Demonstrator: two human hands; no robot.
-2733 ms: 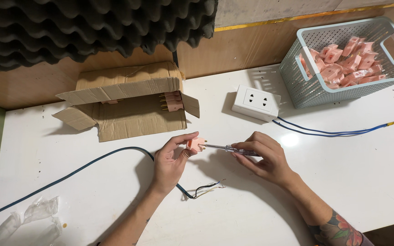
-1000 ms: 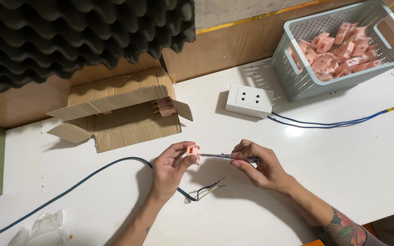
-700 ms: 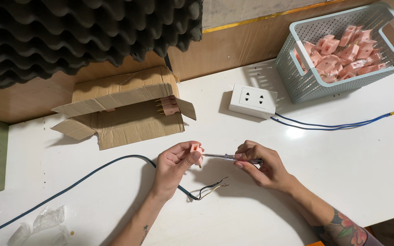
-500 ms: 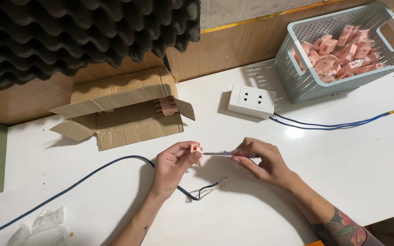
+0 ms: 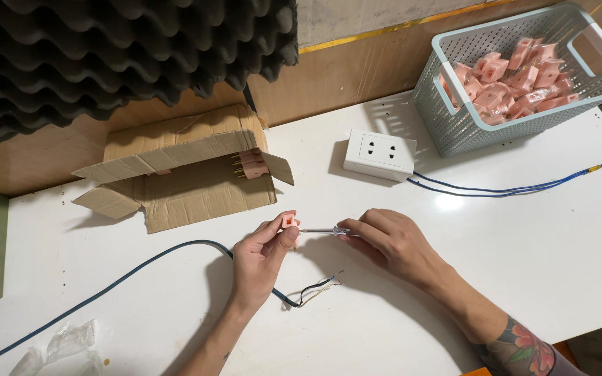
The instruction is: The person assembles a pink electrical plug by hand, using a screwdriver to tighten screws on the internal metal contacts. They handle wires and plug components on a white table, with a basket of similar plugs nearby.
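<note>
Since the earliest picture both hands have drifted slightly toward the person. The right hand (image 5: 391,240) has loosened its fingers along the screwdriver (image 5: 323,230), whose tip remains at the pink plug piece (image 5: 288,221) in the left hand (image 5: 260,254).

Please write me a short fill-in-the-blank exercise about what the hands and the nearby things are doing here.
1. The left hand pinches a small ____ plug part.
2. The right hand holds a slim ____ against that part.
3. More such parts fill the ____ at the table's far right.

Missing words: pink; screwdriver; basket
</note>
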